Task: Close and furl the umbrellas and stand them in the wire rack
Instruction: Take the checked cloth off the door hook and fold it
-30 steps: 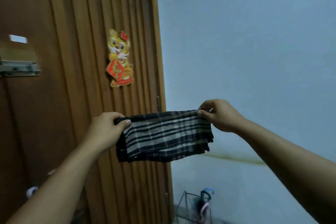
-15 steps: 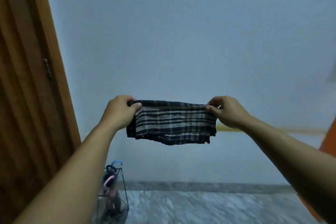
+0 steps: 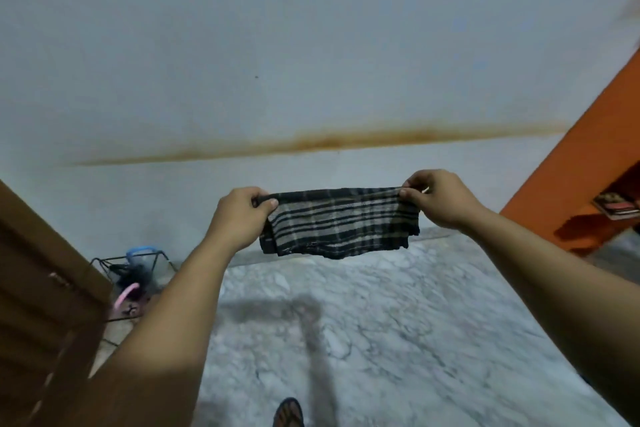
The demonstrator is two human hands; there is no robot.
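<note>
Nearest us, a sandalled foot [image 3: 288, 412] on the marble floor [image 3: 398, 322]. Further out, our left hand [image 3: 239, 218] & right hand [image 3: 440, 199] each pinch a top corner of a folded plaid cloth [image 3: 337, 222], fingers closed tight on it, cloth stretched between them in mid-air. Low left, beside the wooden door [image 3: 41, 288], the wire rack [image 3: 133, 274] stands vs. the wall [image 3: 277, 45], w/ blue & pink umbrella handles [image 3: 138, 251] poking up in it. Orange shelf unit [image 3: 588, 166] far right.
</note>
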